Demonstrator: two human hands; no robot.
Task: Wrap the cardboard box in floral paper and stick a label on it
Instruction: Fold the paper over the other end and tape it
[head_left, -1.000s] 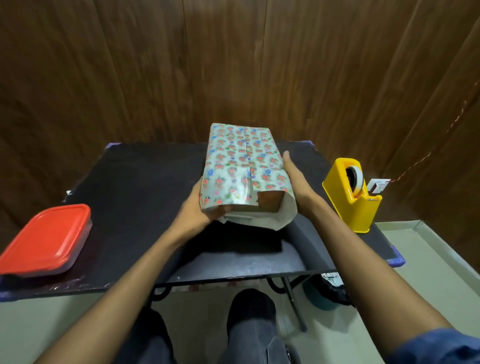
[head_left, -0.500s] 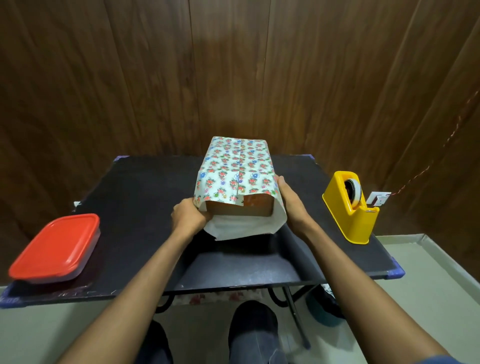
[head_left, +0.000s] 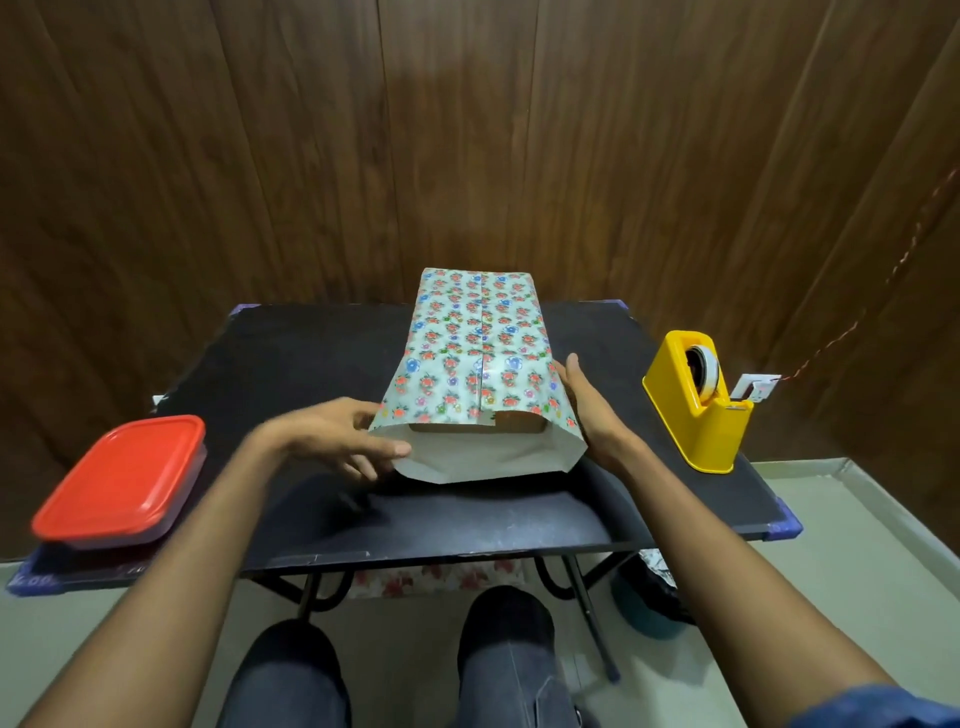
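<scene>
Down at the bottom of my view I see my knees (head_left: 395, 670) in dark trousers, poking out beneath the near edge of the black tabletop (head_left: 291, 364). My left hand (head_left: 337, 436) reaches in with fingers stretched out and loosely spread, fingertips touching the white inside of the paper flap at the near left corner; it is somewhat blurred. My right hand (head_left: 587, 410) lies flat and straight-fingered against the right side of the parcel, gripping nothing. Between them the cardboard box (head_left: 475, 427) sits at the middle of the tabletop, lengthwise away from me, sleeved in the floral paper (head_left: 467, 353); the near end stands open, brown cardboard showing inside the mouth, with the lower flap lying flat on the surface. A seam runs along the top of the wrap. At the left near corner rests a container with a red lid (head_left: 122, 478). To the right, well apart from the box, stands a yellow tape dispenser (head_left: 696, 405). Behind everything rises a dark wood-panelled wall (head_left: 467, 130).
</scene>
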